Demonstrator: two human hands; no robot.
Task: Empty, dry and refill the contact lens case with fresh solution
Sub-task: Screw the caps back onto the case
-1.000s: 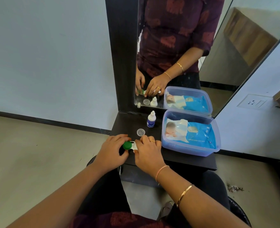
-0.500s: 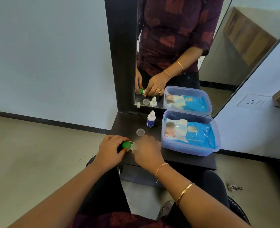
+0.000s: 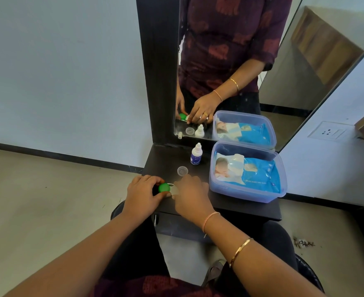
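The contact lens case [image 3: 170, 189] lies at the front left of the dark shelf [image 3: 236, 205], its white body mostly covered by my fingers. My left hand [image 3: 143, 195] grips the green cap [image 3: 164, 187] on the case's left well. My right hand [image 3: 190, 197] presses down on the case's right side and hides that half. A small white solution bottle [image 3: 196, 153] with a blue label stands upright behind, close to the mirror. A loose clear cap [image 3: 182, 170] lies between the bottle and my hands.
A clear blue-tinted tub [image 3: 248, 192] holding a pack of baby wipes [image 3: 246, 171] fills the shelf's right half. A mirror [image 3: 230, 61] in a dark frame rises behind the shelf. A wall socket [image 3: 327, 132] sits at the right. Floor lies to the left.
My right hand has curled further over the right side of the case, hiding the ring finger. My left hand has turned slightly on the green cap. Nothing else moved.
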